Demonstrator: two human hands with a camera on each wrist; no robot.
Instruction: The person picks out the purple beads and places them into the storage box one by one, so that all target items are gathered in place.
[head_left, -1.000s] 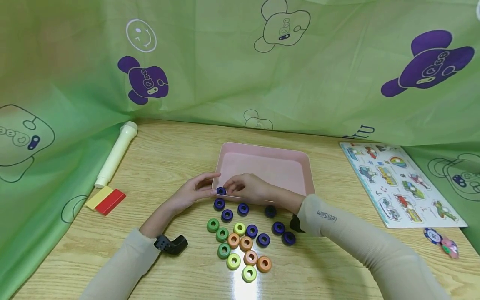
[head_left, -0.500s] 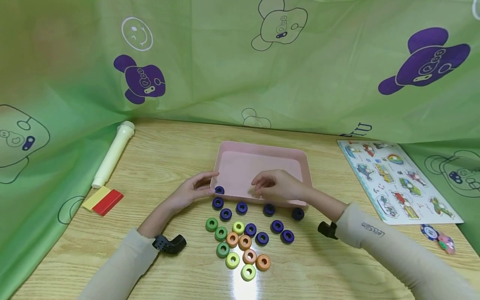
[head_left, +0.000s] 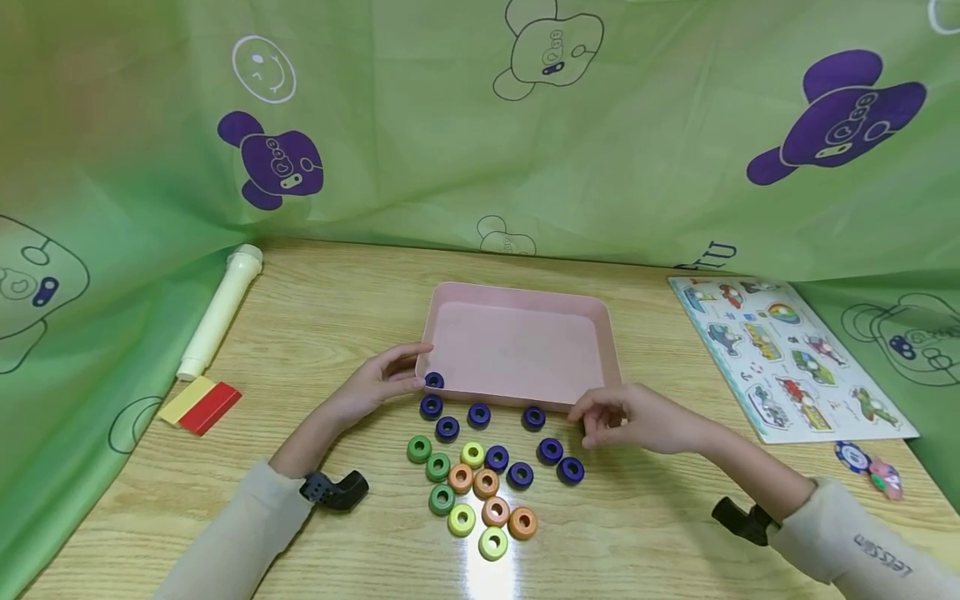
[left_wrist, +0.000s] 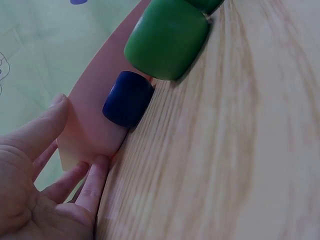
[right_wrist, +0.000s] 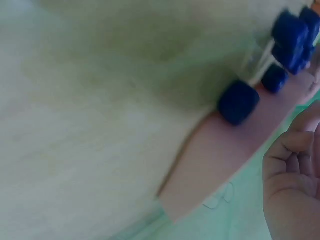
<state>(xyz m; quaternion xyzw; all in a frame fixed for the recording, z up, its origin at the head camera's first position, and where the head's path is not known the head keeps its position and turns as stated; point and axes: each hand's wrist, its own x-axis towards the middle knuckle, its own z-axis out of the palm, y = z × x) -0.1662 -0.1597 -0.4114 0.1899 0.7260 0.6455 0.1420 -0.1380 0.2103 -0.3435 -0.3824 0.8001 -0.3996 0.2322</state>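
One pink tray (head_left: pixel 517 348), long axis left-right

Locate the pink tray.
In the head view, the pink tray lies near the centre, between the left hand and the right hand at its near corners, beyond most dark blue rings.

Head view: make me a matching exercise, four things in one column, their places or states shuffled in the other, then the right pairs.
1. Pink tray
2. Picture board
3. Left hand
4. Cream tube

A. Far left of the table, beside the green cloth
B. Has one blue ring in a corner
C. Far right of the table
D. At the tray's left end

Pairs: 1-B, 2-C, 3-D, 4-A
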